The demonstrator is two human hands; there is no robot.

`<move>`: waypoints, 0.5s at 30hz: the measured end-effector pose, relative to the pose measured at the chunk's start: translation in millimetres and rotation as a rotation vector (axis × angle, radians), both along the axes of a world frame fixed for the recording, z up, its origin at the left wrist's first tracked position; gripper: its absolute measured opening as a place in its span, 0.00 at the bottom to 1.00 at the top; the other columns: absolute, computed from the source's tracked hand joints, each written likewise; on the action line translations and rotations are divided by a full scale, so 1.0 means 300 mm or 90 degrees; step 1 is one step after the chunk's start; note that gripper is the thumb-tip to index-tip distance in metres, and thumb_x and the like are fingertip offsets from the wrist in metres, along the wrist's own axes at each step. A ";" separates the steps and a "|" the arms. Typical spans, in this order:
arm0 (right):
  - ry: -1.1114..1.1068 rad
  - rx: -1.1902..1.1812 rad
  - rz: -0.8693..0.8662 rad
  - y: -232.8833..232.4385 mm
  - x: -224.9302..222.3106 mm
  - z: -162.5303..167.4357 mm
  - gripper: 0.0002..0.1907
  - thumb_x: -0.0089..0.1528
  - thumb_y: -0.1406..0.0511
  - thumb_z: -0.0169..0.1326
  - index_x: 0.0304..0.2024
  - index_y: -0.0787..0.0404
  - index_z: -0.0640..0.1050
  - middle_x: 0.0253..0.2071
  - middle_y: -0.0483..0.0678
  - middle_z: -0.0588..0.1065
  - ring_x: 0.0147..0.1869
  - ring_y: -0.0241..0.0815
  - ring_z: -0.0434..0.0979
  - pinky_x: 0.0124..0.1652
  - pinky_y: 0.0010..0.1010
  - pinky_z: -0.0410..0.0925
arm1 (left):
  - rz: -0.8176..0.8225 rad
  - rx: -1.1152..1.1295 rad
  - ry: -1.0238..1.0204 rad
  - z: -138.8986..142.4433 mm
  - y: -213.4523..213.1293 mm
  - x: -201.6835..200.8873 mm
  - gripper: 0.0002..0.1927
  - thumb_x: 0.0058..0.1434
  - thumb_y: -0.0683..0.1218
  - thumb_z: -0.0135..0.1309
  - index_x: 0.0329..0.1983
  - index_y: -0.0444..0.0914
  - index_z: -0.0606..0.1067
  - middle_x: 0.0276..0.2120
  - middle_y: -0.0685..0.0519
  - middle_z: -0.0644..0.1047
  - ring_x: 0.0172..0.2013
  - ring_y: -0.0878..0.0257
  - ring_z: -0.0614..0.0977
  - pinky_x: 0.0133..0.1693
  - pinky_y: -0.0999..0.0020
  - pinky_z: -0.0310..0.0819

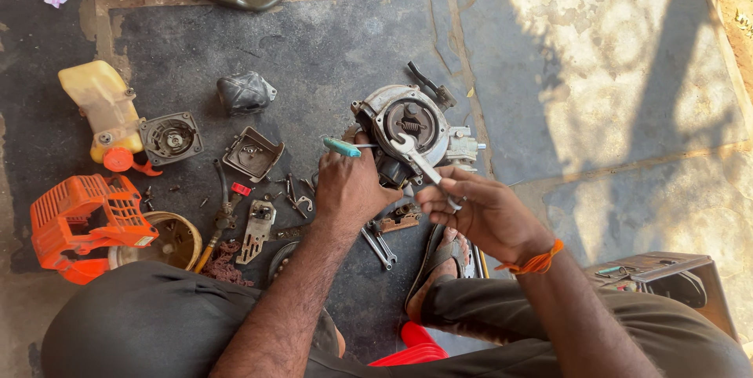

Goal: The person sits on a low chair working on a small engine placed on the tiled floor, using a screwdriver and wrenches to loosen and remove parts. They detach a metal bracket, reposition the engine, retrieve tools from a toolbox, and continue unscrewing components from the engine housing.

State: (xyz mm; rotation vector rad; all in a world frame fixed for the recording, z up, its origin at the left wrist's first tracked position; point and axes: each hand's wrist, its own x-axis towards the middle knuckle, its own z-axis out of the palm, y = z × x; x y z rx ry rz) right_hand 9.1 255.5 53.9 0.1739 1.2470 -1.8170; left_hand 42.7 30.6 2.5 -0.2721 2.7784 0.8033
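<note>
Head camera is looking down on a person sitting on a dark stone floor, both hands working at a small engine block (412, 131) that is standing just beyond the fingers. The left hand (351, 186) is closing around a screwdriver with a teal handle (343, 147), its shaft pointing right toward the engine's round housing. The right hand (478, 209) is gripping the lower end of a silver open-end spanner (420, 162), whose head is resting against the front of the engine, near the coiled spring at its centre. The engine is lying directly ahead of both hands, touching the spanner and sitting close beside the left knuckles. An orange thread band (537, 262) is circling the right wrist. Loose parts are lying scattered to the left: an orange plastic cover (82, 221), a yellowish fuel tank (102, 103), a round recoil starter housing (170, 136) and a grey square cover (251, 153). More spanners (379, 246) are lying on the floor below the hands, beside a sandalled foot (443, 256). Sunlight is falling across the slabs on the right.
</note>
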 end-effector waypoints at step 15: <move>0.018 0.115 0.112 -0.129 0.055 0.037 0.18 0.69 0.65 0.39 0.59 0.64 0.68 0.50 0.59 0.81 0.52 0.47 0.84 0.49 0.37 0.77 | 0.008 0.019 -0.011 0.007 -0.004 0.005 0.59 0.48 0.72 0.67 0.65 0.26 0.59 0.53 0.35 0.75 0.58 0.44 0.76 0.66 0.43 0.61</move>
